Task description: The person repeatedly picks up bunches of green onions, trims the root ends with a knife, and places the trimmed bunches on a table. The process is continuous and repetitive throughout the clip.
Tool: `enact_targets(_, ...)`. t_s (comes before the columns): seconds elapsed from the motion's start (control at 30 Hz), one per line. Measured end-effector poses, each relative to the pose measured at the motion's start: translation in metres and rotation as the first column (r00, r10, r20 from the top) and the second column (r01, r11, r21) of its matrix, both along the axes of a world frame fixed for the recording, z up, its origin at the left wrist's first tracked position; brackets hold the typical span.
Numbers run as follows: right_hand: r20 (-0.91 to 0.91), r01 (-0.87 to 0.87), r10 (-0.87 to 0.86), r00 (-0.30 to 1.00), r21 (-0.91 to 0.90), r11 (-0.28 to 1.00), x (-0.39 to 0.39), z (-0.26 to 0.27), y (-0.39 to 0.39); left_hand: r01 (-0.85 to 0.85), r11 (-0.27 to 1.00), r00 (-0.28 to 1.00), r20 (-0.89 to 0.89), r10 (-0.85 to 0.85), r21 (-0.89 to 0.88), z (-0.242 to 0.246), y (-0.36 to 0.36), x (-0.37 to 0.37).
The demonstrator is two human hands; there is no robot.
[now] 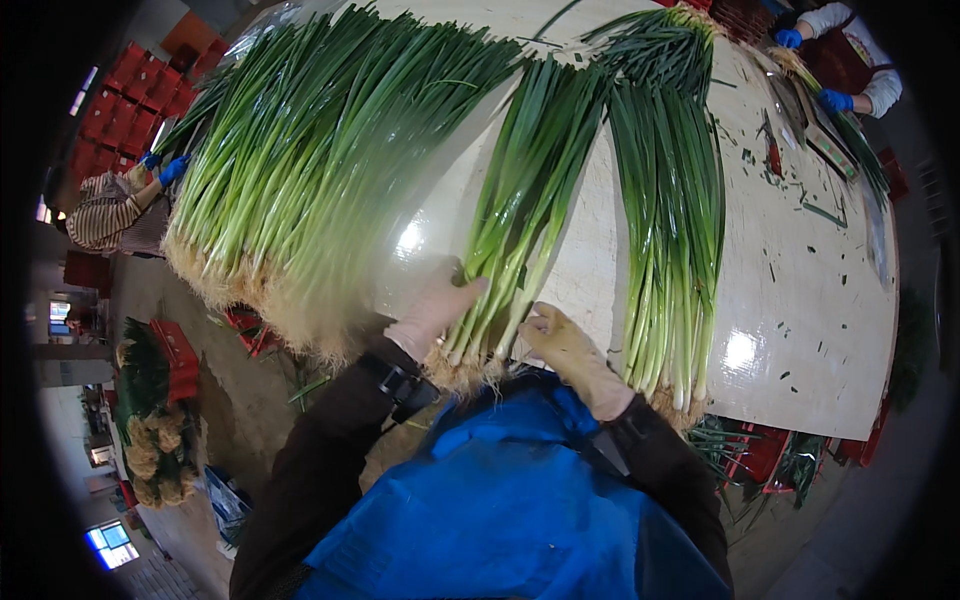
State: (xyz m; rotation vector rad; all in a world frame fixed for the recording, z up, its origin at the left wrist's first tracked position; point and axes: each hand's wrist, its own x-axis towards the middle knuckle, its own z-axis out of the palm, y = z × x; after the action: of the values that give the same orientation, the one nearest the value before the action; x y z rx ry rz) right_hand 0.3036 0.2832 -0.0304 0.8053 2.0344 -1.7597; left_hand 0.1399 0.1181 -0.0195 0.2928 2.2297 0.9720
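A small bundle of green onions point(517, 217) lies on the pale table, its roots at the near edge. At the left side of its white stalks is my left hand point(439, 304), gloved, thumb resting against them. My right hand point(566, 352), in a yellowish glove, has curled fingers beside the bundle's right side; whether it grips a stalk is unclear. A large heap of green onions point(300, 157) spreads out to the left, partly blurred by a smudge. Another bundle of green onions point(667, 240) lies to the right, roots over the edge.
More green onions point(660, 45) lie at the table's far side. A red-handled tool point(773, 154) and a scale point(829, 150) are at the right. Co-workers with blue gloves stand at the far left point(112, 202) and far right point(847, 60). Red crates point(765, 454) sit below the table point(795, 322).
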Motion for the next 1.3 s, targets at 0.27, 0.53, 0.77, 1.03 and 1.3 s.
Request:
enact_targets(0.27, 0.049, 0.254, -0.25, 0.967, -0.143, 0.957, -0.054, -0.008, -0.051, 0.118, 0.989, 0.992, -0.058, -0.113, 0.092, -0.016, 0.002, 0.002)
enact_targets(0.53, -0.047, -0.061, 0.043, 0.998, -0.538, 0.841, -0.084, 0.0, -0.101, 0.018, 0.91, 0.849, 0.474, -0.233, 0.415, 0.006, -0.075, -0.042)
enact_targets(0.77, 0.092, -0.533, 0.62, 0.779, -0.423, 0.733, -0.083, -0.015, -0.122, 0.052, 0.826, 0.715, 0.556, -0.423, 0.562, -0.013, -0.146, -0.025)
enact_targets(1.03, 0.118, 0.124, -0.069, 0.991, -0.558, 0.82, -0.082, -0.009, -0.062, -0.025, 0.873, 0.815, 0.515, -0.264, 0.487, -0.047, -0.156, 0.01)
enact_targets(1.3, -0.006, 0.274, -0.329, 0.944, -0.542, 0.794, -0.099, -0.028, -0.045, 0.264, 0.931, 0.939, 0.152, -0.308, 0.253, -0.017, -0.152, 0.014)
